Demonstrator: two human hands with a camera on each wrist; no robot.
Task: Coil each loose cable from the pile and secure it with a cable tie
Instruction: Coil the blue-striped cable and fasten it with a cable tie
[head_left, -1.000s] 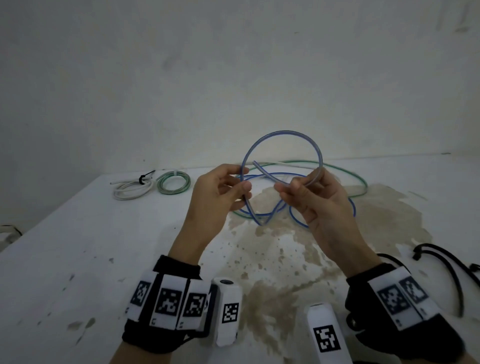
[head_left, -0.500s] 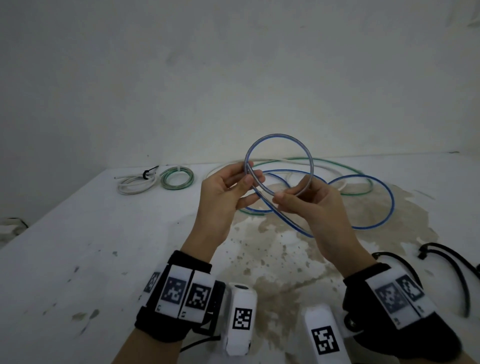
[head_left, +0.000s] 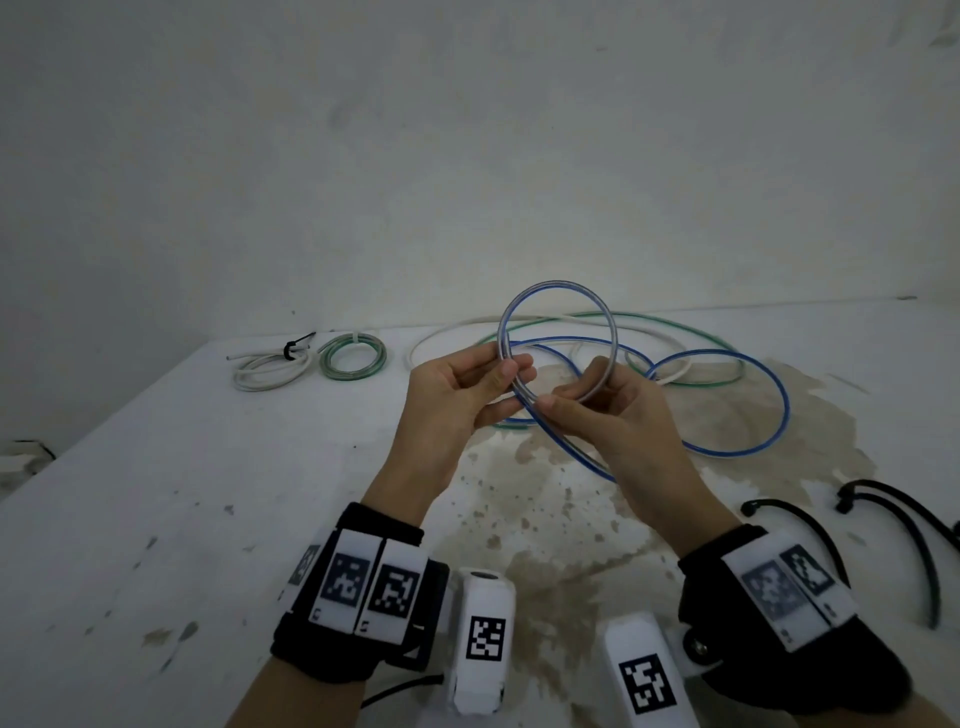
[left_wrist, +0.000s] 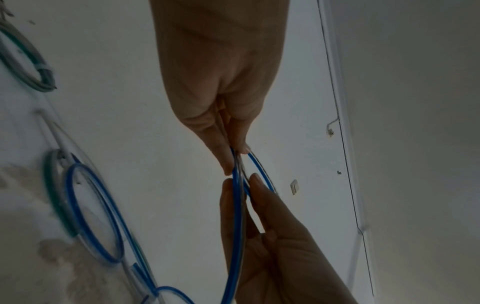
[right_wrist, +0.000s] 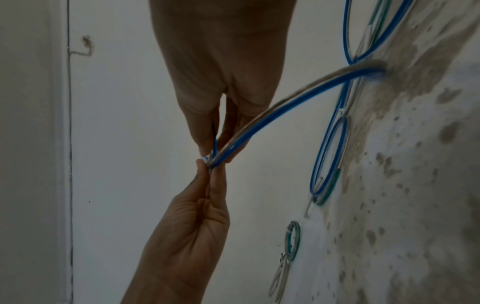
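Head view: left hand (head_left: 457, 395) and right hand (head_left: 618, 415) each pinch the blue cable (head_left: 558, 338), loop standing above both.

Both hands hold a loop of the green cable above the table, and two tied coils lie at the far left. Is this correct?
Not quite: in the head view the left hand and right hand hold a loop of the blue cable; the green cable lies on the table. The rest is right.

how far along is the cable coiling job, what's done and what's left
Done: a white coil and a green coil lie tied at the table's far left. In hand: the left hand and right hand pinch the first loop of the blue cable; most of it trails loose. Left: the green cable and white cable. Black ties wait at right.
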